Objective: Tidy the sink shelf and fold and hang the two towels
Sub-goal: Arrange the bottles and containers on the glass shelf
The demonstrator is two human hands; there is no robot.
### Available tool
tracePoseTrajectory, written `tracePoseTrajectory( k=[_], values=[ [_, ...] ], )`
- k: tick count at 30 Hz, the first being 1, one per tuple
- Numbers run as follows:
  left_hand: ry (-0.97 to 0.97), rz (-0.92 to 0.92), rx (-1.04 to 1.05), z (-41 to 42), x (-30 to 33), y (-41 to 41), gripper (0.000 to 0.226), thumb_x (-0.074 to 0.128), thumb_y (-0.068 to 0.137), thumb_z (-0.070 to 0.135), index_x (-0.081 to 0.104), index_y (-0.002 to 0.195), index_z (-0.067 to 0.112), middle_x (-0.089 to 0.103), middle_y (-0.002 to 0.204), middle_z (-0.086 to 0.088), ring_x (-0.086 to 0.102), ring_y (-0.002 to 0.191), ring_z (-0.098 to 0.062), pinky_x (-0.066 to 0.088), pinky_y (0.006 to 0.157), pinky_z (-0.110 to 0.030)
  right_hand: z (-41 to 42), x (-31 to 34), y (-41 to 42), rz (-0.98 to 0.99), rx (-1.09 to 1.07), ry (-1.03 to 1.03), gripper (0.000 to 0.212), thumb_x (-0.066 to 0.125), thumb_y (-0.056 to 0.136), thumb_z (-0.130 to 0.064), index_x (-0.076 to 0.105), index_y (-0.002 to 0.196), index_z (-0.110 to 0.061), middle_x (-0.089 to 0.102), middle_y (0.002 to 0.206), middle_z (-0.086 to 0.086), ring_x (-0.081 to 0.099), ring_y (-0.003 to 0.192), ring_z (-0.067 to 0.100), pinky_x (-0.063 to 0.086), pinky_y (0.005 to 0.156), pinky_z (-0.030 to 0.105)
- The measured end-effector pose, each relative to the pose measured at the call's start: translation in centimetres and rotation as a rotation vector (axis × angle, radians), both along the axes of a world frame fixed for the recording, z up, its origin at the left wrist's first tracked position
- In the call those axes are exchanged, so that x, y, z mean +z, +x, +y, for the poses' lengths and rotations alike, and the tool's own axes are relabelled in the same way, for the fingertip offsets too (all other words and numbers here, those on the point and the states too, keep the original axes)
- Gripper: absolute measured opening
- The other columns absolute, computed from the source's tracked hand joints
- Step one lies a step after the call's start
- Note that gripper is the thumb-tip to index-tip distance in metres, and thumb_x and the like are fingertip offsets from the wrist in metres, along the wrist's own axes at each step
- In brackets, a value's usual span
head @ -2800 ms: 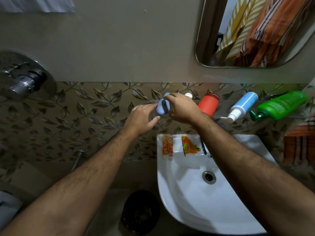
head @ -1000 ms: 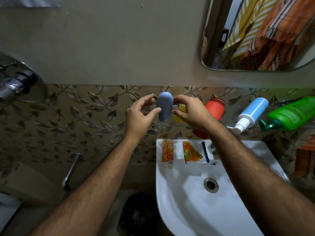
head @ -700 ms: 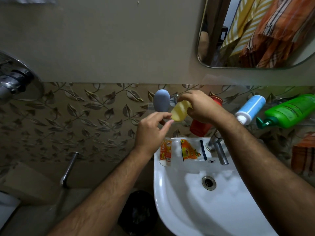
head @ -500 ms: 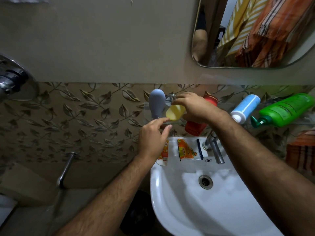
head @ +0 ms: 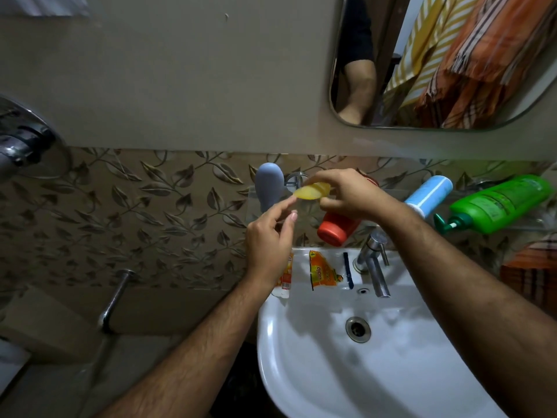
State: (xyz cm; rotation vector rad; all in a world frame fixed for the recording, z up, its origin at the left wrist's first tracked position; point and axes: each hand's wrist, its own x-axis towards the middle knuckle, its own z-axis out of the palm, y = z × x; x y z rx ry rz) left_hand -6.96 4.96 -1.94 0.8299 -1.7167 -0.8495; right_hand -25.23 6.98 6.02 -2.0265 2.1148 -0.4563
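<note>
Above a white sink (head: 301, 372), a blue-grey bottle (head: 269, 188) stands on the glass shelf (head: 391, 193). The left hand (head: 269, 236), fingers loosely curled and holding nothing, has risen until its fingertip meets the small yellow bottle (head: 310, 191) pinched by the right hand (head: 349, 196). Rightward lie red (head: 336, 229), light-blue (head: 429, 196) and green (head: 500, 203) bottles; their labels and the rim sachets (head: 322, 270) are unreadable. Striped towels (head: 470, 55) hang reflected in the mirror.

**Yellow bottle held over the shelf**

Our right hand (head: 349, 196) pinches a small yellow bottle (head: 310, 192) above the glass shelf (head: 391, 193). Our left hand (head: 268, 239) reaches up, fingertips touching its end. A grey bottle (head: 269, 188) stands just left; 1 red bottle (head: 334, 229) sits below.
</note>
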Motion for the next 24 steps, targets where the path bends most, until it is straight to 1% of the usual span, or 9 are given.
tracePoseTrajectory(
  k=[3, 7, 8, 11, 13, 16, 18, 21, 24],
  values=[
    [0.058, 0.097, -0.047, 0.3, 0.7, -1.1, 0.037, 0.06, 0.093, 0.007, 0.061, 0.129, 0.016, 0.068, 0.119, 0.0, 0.063, 0.11, 0.001, 0.052, 0.091, -0.02, 0.5, 0.0, -0.7, -0.221, -0.015, -0.056, 0.041, 0.058, 0.081, -0.025, 0.059, 0.122, -0.027, 0.067, 0.114, -0.001, 0.063, 0.103, 0.018, 0.053, 0.091, 0.042],
    [0.165, 0.008, -0.065, 0.2, 0.9, -2.9, 0.045, 0.059, 0.094, 0.011, 0.052, 0.138, 0.019, 0.057, 0.136, -0.001, 0.054, 0.115, 0.003, 0.046, 0.093, -0.011, 0.6, -0.1, -1.4, -0.29, -0.033, -0.04, 0.032, 0.058, 0.087, -0.033, 0.059, 0.118, -0.027, 0.065, 0.108, -0.003, 0.062, 0.1, 0.017, 0.052, 0.092, 0.05],
    [0.194, -0.005, -0.065, 0.0, 0.9, -3.4, 0.047, 0.059, 0.095, 0.012, 0.049, 0.14, 0.018, 0.055, 0.139, -0.001, 0.051, 0.115, 0.003, 0.045, 0.094, -0.012, 0.6, -0.1, -1.5, -0.313, -0.034, -0.036, 0.034, 0.057, 0.087, -0.036, 0.059, 0.119, -0.026, 0.066, 0.108, -0.003, 0.063, 0.1, 0.017, 0.051, 0.092, 0.051],
    [0.239, 0.003, -0.072, -0.3, 0.8, -4.7, 0.051, 0.059, 0.095, 0.012, 0.045, 0.144, 0.017, 0.052, 0.142, -0.002, 0.048, 0.119, -0.001, 0.043, 0.101, -0.02, 0.8, -0.1, -1.7, -0.376, -0.013, -0.004, 0.041, 0.056, 0.087, -0.041, 0.06, 0.125, -0.026, 0.067, 0.113, -0.004, 0.063, 0.105, 0.016, 0.05, 0.097, 0.051],
    [0.255, 0.006, -0.073, -0.6, 0.8, -5.2, 0.053, 0.059, 0.094, 0.013, 0.043, 0.145, 0.018, 0.053, 0.141, -0.002, 0.051, 0.123, -0.005, 0.043, 0.101, -0.023, 0.9, 0.0, -1.9, -0.4, -0.005, 0.025, 0.039, 0.057, 0.091, -0.041, 0.058, 0.128, -0.029, 0.066, 0.117, -0.005, 0.062, 0.109, 0.015, 0.047, 0.1, 0.05],
    [0.256, 0.012, -0.051, -0.9, 0.7, -5.7, 0.054, 0.061, 0.093, 0.013, 0.044, 0.144, 0.019, 0.059, 0.134, -0.001, 0.056, 0.122, -0.011, 0.049, 0.101, -0.031, 1.0, 0.1, -2.3, -0.422, 0.003, 0.05, 0.035, 0.057, 0.097, -0.029, 0.055, 0.132, -0.025, 0.065, 0.122, -0.005, 0.06, 0.111, 0.013, 0.044, 0.104, 0.047],
    [0.246, 0.013, -0.031, -1.1, 0.8, -5.7, 0.05, 0.062, 0.093, 0.014, 0.048, 0.141, 0.02, 0.063, 0.126, 0.001, 0.06, 0.115, -0.009, 0.052, 0.098, -0.034, 1.1, 0.0, -2.5, -0.416, 0.006, 0.032, 0.036, 0.057, 0.097, -0.025, 0.054, 0.133, -0.024, 0.065, 0.122, -0.004, 0.06, 0.111, 0.012, 0.046, 0.104, 0.045],
    [0.241, 0.021, 0.003, -1.3, 1.0, -5.7, 0.045, 0.065, 0.091, 0.013, 0.054, 0.134, 0.019, 0.066, 0.117, 0.003, 0.063, 0.107, -0.006, 0.056, 0.092, -0.034, 1.1, -0.2, -2.7, -0.374, -0.007, 0.005, 0.041, 0.063, 0.093, -0.025, 0.052, 0.132, -0.024, 0.064, 0.124, -0.002, 0.06, 0.113, 0.014, 0.048, 0.102, 0.046],
    [0.232, 0.029, 0.017, -1.2, 1.0, -5.6, 0.043, 0.066, 0.09, 0.012, 0.057, 0.131, 0.019, 0.067, 0.113, 0.005, 0.063, 0.104, -0.005, 0.056, 0.091, -0.032, 1.0, -0.6, -2.7, -0.312, -0.018, -0.045, 0.037, 0.068, 0.088, -0.02, 0.06, 0.123, -0.023, 0.068, 0.118, -0.002, 0.063, 0.109, 0.015, 0.05, 0.099, 0.046]
  ],
)
